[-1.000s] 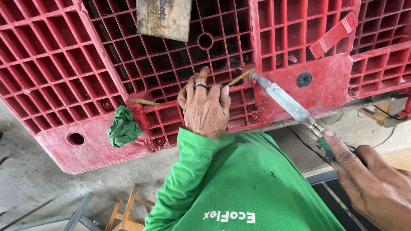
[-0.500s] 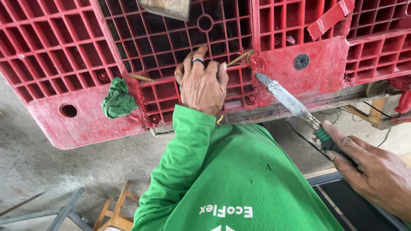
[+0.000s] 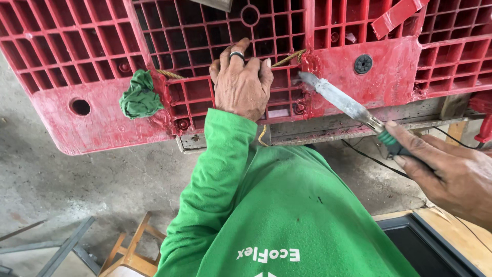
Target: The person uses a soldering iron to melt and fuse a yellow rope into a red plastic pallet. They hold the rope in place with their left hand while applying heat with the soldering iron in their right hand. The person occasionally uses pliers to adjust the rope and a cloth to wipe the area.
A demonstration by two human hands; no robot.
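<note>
1. Two hands busy: right hand (image 3: 451, 172) grips green-handled flat blade tool (image 3: 348, 105); keep the wrist low, blade flat.
2. Left hand (image 3: 241, 82) pressed open-palmed on red plastic pallet (image 3: 359, 77); hold it steady.
3. Blade tip meets the pallet's cracked rib beside yellow rope (image 3: 287, 58); work slowly, clear of fingers.

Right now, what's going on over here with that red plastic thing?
A person in a green long-sleeved shirt is working on a red plastic pallet with a grid of ribs. The left hand, wearing a dark ring, presses flat against the grid. The right hand grips the green handle of a flat metal blade, whose tip touches the pallet's solid section beside a tan rope threaded through the grid. A green rag sits bunched against the pallet to the left.
</note>
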